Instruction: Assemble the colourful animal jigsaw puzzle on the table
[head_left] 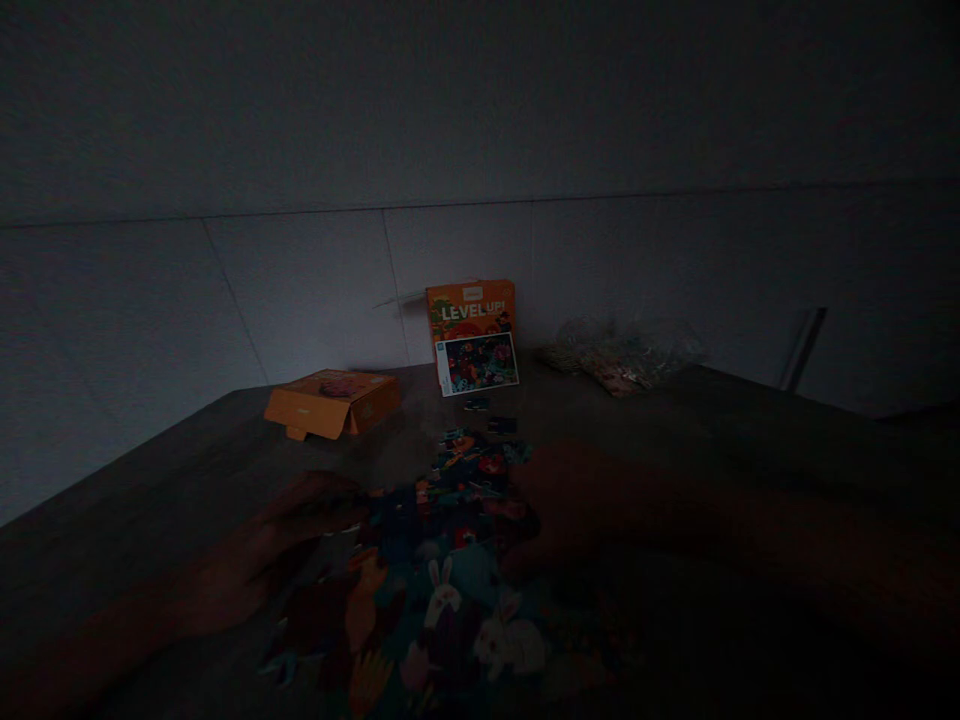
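Observation:
A partly assembled jigsaw puzzle lies on the table, dark blue and teal, with white rabbits and an orange animal near its front. At its left edge is my left hand, fingers stretched toward the pieces and apart. My right hand reaches over the puzzle's right side; it is dark and smeared, so its fingers and anything in them cannot be made out. Beyond the puzzle's far end lie loose puzzle pieces.
An orange "LEVEL UP!" box stands against the wall, a picture card leaning on it. To the left lies an opened orange box. Clear plastic bags rest at the back right of the grey table. Light is very dim.

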